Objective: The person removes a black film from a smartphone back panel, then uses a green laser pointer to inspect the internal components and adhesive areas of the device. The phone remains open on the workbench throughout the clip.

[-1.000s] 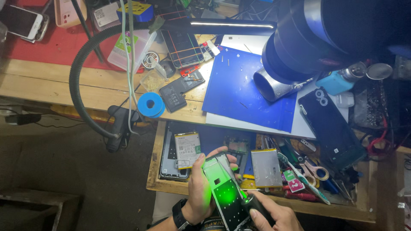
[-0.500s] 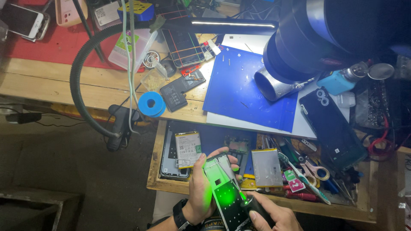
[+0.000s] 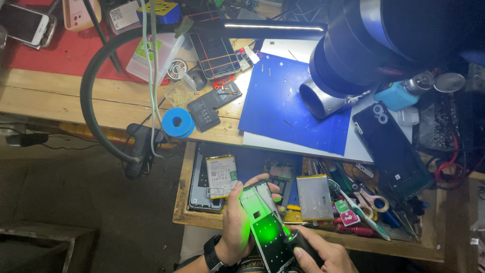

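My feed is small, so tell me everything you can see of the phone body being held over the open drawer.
The phone body is a slim opened handset shell, dark with pale inner parts, lit bright green across its middle. It is held tilted, its top end toward the bench, above the front edge of the open drawer. The left hand grips its left edge, fingers wrapping the top. The right hand holds a black tool whose tip meets the lit surface. Finer internal detail is washed out by the glow.

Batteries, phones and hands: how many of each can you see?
Batteries: 3
Phones: 5
Hands: 2, left hand, right hand
Total: 10
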Tool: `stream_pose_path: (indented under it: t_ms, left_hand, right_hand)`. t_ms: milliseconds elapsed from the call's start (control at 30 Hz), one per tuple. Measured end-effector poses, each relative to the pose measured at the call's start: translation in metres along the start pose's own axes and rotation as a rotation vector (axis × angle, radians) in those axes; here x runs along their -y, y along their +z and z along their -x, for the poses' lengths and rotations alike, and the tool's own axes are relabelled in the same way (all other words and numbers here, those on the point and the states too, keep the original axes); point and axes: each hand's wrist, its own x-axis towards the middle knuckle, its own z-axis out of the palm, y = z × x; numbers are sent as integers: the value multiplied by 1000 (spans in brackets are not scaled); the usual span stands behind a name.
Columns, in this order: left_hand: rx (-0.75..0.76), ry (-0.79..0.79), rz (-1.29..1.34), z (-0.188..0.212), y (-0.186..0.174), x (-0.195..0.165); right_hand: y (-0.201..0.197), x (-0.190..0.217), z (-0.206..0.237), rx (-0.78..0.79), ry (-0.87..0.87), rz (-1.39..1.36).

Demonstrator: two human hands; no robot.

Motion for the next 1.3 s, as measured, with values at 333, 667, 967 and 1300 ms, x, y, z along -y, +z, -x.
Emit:
stream_pose_path:
  t_ms: [333, 667, 967, 1300]
  left_hand:
    - [-7, 31, -40, 0, -1, 1]
    - [15, 69, -25, 1, 1, 0]
    - [12, 102, -87, 3, -1, -1]
    - [32, 70, -83, 2, -1, -2]
  right_hand:
    - [-1, 2, 1, -8, 70, 6]
    - [0, -9, -1, -89, -51, -15]
    - [0, -18, 6, -159, 14, -42]
    - [-1, -18, 2, -130, -55, -22]
